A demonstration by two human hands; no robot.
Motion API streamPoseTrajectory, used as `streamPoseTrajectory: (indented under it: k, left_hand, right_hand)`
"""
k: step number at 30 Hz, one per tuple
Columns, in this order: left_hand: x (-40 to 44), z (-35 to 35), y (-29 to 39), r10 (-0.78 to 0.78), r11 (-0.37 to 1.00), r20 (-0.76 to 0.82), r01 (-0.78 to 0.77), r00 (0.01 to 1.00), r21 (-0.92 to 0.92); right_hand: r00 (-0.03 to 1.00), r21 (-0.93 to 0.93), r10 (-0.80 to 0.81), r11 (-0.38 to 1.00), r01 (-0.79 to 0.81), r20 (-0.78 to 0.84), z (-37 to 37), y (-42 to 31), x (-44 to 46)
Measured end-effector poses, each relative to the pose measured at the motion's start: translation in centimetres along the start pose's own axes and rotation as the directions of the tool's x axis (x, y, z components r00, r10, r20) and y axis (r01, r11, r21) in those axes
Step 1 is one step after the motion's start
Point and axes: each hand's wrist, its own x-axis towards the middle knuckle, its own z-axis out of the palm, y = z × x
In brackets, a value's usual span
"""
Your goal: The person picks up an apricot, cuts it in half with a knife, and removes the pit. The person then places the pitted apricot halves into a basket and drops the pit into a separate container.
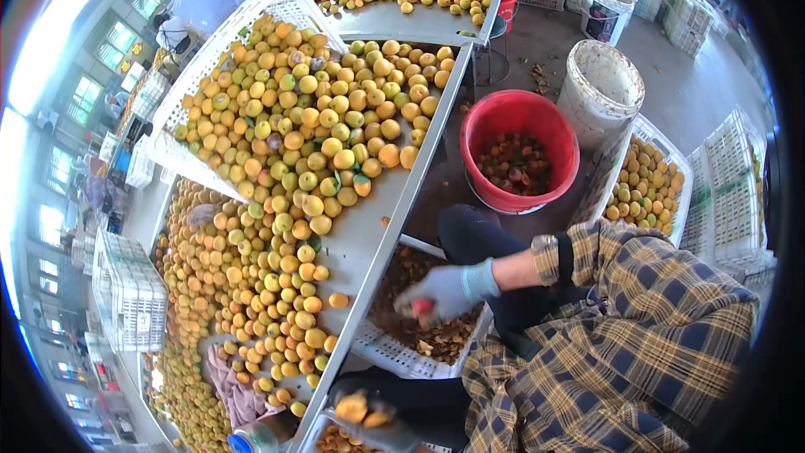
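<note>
My right hand [440,294], in a grey glove with a blue cuff, is closed around a small red object [422,307] that is too blurred to name. It is over a white crate [386,351] of brown pits and scraps. My left hand [381,432], also gloved and smeared by motion, grips an orange split apricot [352,408]. Below it, a pale container [314,436] with orange fruit pieces is partly cut off by the frame. Whole yellow-orange apricots [285,277] are heaped along the metal table [369,239] beside both hands.
A tipped white crate [180,155] spills apricots onto the table. A red bucket [474,138] of dark scraps, a white bucket [579,105] and a crate of apricots [646,184] stand on the floor. A pinkish cloth [239,390] and a blue-lidded jar [264,434] are near the table edge.
</note>
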Motion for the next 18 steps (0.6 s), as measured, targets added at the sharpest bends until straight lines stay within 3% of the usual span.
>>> streamPoseTrajectory:
  k: [1, 3, 4, 6, 7, 9, 14, 16, 17, 18]
  left_hand:
    - [0.5, -0.7, -1.0, 0.008, 1.000, 0.006, -0.008, 1.000, 0.001]
    - [1.1, -0.4, -0.9, -0.008, 0.999, 0.036, 0.007, 0.999, 0.032]
    - [1.5, 0.1, -0.8, -0.011, 0.999, 0.049, 0.009, 0.999, 0.045]
    - [2.4, 1.0, -0.4, -0.014, 0.997, 0.072, 0.009, 0.997, 0.071]
    - [3.0, 1.5, -0.2, -0.013, 0.997, 0.082, 0.006, 0.997, 0.082]
    - [3.9, 2.1, 0.2, -0.014, 0.995, 0.095, 0.004, 0.995, 0.102]
    - [3.9, 3.2, 0.8, -0.063, 0.987, 0.082, 0.050, 0.995, 0.152]
    - [3.5, 3.4, 1.2, -0.090, 0.981, 0.080, 0.075, 0.993, 0.181]
    - [3.3, 3.4, 1.5, -0.103, 0.976, 0.075, 0.087, 0.992, 0.198]
    - [4.3, 4.6, -0.3, -0.169, 0.984, 0.270, 0.148, 0.948, 0.095]
  right_hand:
    - [0.975, -0.020, -0.008, 1.000, 0.003, -0.221, -2.4, 0.1, 0.6]
    - [0.869, -0.394, 0.203, 0.828, -0.398, -0.452, -6.7, 4.6, 4.3]
    - [0.831, -0.422, 0.132, 0.811, -0.404, -0.540, -10.4, 1.7, 3.8]
    - [0.781, -0.555, 0.159, 0.620, -0.555, -0.604, -15.0, 4.7, 6.4]
    - [0.781, -0.557, 0.146, 0.623, -0.549, -0.607, -16.0, 6.0, 7.6]
    - [0.791, -0.659, 0.310, 0.439, -0.611, -0.527, -17.0, 7.7, 9.6]
    - [0.829, -0.691, 0.237, 0.462, -0.555, -0.507, -15.3, 7.7, 10.3]
    - [0.843, -0.542, 0.307, 0.658, -0.523, -0.441, -13.4, 3.6, 9.4]
    - [0.855, -0.497, 0.242, 0.727, -0.473, -0.459, -12.4, 3.0, 9.2]
    - [0.864, -0.504, 0.238, 0.731, -0.460, -0.444, -11.5, 2.2, 9.2]
